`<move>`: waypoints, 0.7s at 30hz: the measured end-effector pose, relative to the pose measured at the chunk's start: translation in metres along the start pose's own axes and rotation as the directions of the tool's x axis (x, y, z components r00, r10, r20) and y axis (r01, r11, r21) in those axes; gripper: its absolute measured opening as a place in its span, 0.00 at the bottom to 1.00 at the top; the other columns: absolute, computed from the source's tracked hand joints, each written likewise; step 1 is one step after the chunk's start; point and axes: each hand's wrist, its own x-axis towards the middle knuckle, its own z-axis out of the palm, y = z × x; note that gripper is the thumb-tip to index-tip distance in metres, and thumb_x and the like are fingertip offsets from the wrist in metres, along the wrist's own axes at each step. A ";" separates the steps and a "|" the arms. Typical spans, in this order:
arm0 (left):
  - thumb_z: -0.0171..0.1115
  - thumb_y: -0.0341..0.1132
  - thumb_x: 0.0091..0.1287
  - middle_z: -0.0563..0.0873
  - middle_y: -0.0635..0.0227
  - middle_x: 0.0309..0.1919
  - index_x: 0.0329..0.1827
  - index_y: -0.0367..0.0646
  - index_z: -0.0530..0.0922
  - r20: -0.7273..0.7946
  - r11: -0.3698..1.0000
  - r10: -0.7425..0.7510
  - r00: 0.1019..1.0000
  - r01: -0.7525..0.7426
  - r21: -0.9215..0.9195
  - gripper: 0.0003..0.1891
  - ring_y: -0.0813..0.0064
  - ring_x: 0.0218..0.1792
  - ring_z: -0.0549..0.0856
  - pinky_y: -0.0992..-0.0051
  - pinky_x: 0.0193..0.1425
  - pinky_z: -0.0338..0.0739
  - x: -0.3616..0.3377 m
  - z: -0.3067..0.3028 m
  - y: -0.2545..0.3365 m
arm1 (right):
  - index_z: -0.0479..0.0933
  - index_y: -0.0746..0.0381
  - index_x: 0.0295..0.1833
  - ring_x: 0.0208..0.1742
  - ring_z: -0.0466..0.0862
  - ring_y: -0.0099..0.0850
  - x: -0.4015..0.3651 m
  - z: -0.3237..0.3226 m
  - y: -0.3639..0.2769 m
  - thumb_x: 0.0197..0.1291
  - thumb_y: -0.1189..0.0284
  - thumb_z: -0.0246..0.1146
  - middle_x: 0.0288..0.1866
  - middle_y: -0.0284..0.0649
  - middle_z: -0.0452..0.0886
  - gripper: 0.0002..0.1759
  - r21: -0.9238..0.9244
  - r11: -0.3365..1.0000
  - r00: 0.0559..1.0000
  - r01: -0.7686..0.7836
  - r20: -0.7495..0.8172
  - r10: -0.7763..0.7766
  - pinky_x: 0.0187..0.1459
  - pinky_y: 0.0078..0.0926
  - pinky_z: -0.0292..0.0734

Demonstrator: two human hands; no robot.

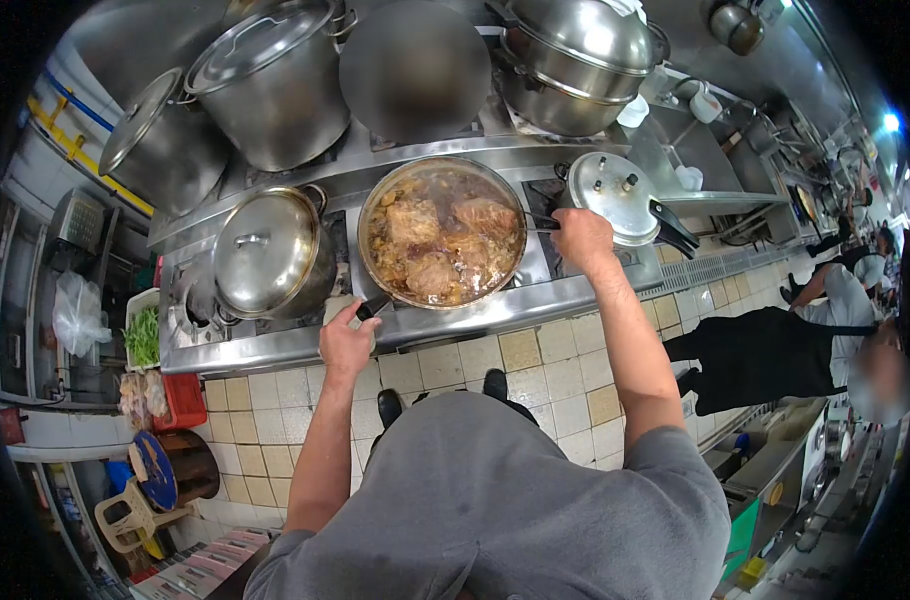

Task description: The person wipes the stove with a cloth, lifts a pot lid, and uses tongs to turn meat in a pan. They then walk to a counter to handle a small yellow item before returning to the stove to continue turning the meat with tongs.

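Note:
On the stove, a wide round pan holds several large browned pieces of meat in bubbling brown liquid. My right hand is closed round the black handle at the pan's right side. At the pan's lower left, my left hand grips another black handle, with a pale cloth partly visible under the fingers. A lidded steel pot stands left of the pan, and a pressure cooker sits just beyond my right hand.
Tall lidded pots stand at the back left, a stacked steamer at the back right. A person in a black apron is on the right. Greens in a tray and a red crate are at the left.

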 end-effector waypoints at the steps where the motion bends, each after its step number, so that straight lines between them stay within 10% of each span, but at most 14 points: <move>1: 0.83 0.44 0.58 0.92 0.50 0.52 0.66 0.51 0.88 0.003 1.000 -0.003 1.000 0.003 -0.007 0.30 0.52 0.53 0.93 0.61 0.58 0.85 0.000 0.000 -0.001 | 0.89 0.57 0.42 0.47 0.92 0.49 0.005 0.006 0.002 0.60 0.70 0.66 0.41 0.49 0.92 0.09 -0.001 1.000 1.000 -0.001 0.001 0.001 0.48 0.50 0.87; 21: 0.83 0.40 0.58 0.93 0.53 0.53 0.65 0.47 0.88 -0.008 0.999 -0.001 1.000 0.001 -0.046 0.30 0.56 0.53 0.93 0.66 0.60 0.84 -0.002 -0.003 0.008 | 0.90 0.56 0.35 0.39 0.92 0.39 0.033 0.081 -0.013 0.58 0.67 0.67 0.34 0.42 0.90 0.08 -0.172 0.977 0.964 0.129 -0.211 -0.164 0.39 0.39 0.88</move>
